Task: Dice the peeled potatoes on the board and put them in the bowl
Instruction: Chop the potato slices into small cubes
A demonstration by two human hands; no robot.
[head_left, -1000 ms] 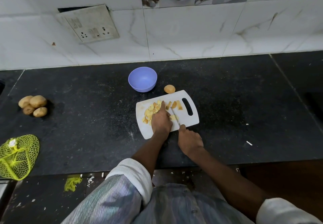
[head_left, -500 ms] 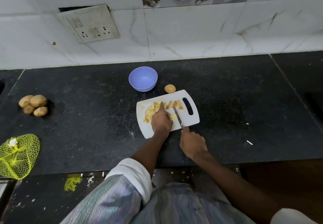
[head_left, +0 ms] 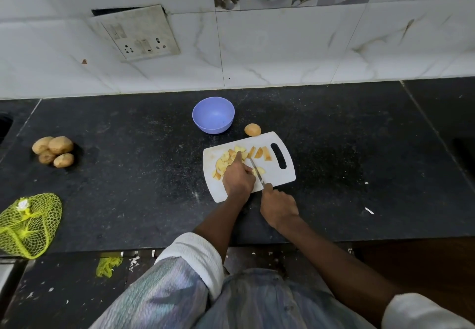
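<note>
A white cutting board (head_left: 276,174) lies on the black counter with several yellow potato pieces (head_left: 223,164) spread over its left and middle. My left hand (head_left: 237,178) rests on the board, fingers pressing down on a piece that it mostly hides. My right hand (head_left: 279,206) sits just off the board's near edge, shut on a knife (head_left: 257,173) whose blade points away from me, right beside my left hand. A small whole potato (head_left: 252,130) lies just behind the board. The empty lilac bowl (head_left: 213,114) stands behind the board to the left.
Several unpeeled potatoes (head_left: 54,150) sit at the counter's left. A yellow net bag (head_left: 27,224) lies at the near left edge. A tiled wall with a switch plate (head_left: 136,34) closes the back. Scraps litter the floor below the counter edge.
My right hand has drawn back toward me with the knife, the blade sliding along the board. My left hand has stayed on the potato pieces.
</note>
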